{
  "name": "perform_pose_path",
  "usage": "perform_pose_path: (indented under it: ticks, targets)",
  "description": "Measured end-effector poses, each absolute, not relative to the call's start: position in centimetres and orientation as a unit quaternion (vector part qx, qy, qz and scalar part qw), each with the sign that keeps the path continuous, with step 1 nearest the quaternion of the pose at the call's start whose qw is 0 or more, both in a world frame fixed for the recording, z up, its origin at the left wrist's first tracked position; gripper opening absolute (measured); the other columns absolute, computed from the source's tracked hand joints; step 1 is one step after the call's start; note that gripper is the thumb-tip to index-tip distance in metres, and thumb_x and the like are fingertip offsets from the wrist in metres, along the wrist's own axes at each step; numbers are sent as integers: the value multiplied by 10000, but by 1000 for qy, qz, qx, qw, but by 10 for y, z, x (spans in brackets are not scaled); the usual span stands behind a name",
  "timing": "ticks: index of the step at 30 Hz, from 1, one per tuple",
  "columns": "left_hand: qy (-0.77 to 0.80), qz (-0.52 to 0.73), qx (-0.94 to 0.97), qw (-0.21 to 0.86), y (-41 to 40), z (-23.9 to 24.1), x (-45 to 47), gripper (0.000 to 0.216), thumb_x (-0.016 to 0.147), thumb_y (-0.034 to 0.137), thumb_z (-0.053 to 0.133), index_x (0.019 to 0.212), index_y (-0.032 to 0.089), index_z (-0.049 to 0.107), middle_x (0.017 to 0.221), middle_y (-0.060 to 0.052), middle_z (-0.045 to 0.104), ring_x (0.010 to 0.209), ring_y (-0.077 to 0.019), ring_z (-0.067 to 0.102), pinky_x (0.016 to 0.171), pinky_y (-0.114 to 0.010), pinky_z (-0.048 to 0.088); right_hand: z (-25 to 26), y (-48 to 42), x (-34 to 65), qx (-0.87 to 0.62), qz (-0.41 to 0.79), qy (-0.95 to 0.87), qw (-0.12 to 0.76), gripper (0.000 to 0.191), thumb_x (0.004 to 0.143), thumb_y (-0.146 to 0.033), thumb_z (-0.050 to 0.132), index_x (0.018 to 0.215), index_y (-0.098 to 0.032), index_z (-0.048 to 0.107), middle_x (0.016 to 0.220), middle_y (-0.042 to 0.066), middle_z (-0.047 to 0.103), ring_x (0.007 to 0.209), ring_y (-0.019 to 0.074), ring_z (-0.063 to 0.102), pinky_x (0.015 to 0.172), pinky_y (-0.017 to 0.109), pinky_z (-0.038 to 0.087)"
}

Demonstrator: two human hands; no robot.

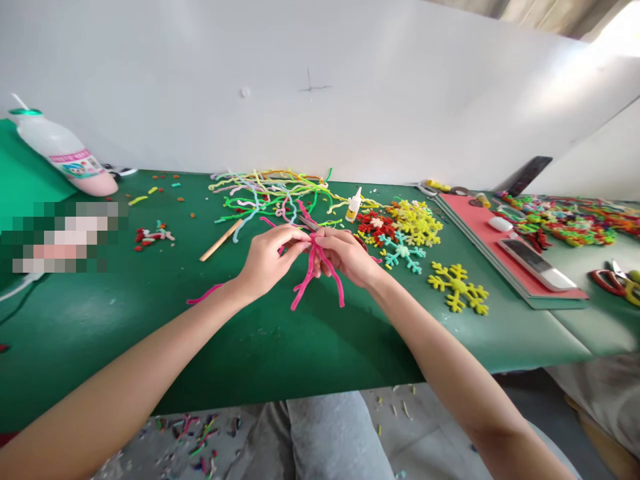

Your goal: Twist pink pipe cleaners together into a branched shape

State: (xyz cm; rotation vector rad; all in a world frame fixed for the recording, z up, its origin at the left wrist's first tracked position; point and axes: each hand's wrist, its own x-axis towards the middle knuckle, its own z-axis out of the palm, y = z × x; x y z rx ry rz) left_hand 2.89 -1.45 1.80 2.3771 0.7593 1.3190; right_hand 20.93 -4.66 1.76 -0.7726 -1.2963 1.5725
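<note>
Several pink pipe cleaners [313,260], joined at a centre with their ends spreading outward, are held above the green table. My left hand [270,259] is closed, thumb and finger pinching them near the centre. Opposite it, my right hand [347,253] is closed on the same centre. Grey scissors blades [307,223] stick out above my right fingers, and a dark red loop shows behind that hand; the grip on the scissors is mostly hidden. A loose pink pipe cleaner [204,295] shows by my left forearm.
Loose coloured pipe cleaners [270,193], a wooden stick [221,241] and a small glue bottle [353,206] lie beyond my hands. Finished snowflakes [459,287] are at right, near a red folder [467,217] bearing a phone [536,264]. A pink drink bottle [70,157] stands left.
</note>
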Motion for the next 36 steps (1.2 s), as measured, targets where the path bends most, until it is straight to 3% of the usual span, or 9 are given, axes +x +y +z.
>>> perform_pose_path:
  ticks: [13, 21, 28, 36]
  targets:
    - [229, 429, 862, 141, -13, 22, 27, 127, 912, 212, 573, 823, 176, 656, 793, -10, 688, 723, -112, 625, 694, -218, 487, 22, -49, 211, -332, 608, -563, 451, 137, 869, -256, 561, 782, -172, 496, 530, -54, 523, 415, 76, 463, 433, 210, 290]
    - [299, 409, 793, 338, -13, 32, 25, 224, 900, 368, 565, 925, 166, 656, 833, -42, 683, 693, -142, 641, 595, -229, 496, 26, -49, 217, -337, 580, -610, 423, 155, 910, -263, 530, 794, -167, 492, 562, -64, 491, 400, 50, 394, 412, 205, 255]
    - [260, 387, 821, 331, -9, 31, 25, 146, 873, 296, 604, 848, 167, 668, 791, -28, 670, 683, -135, 629, 621, -238, 501, 24, -45, 224, -335, 544, -660, 396, 264, 920, -350, 557, 756, -146, 533, 582, -51, 444, 477, 50, 344, 441, 201, 233]
    - [250, 382, 831, 318, -11, 29, 25, 118, 884, 236, 588, 800, 174, 644, 722, 1, 631, 654, -115, 595, 617, -229, 479, 19, -41, 227, -326, 518, -688, 390, 246, 935, -341, 544, 784, -147, 549, 577, -50, 453, 512, 63, 378, 486, 208, 267]
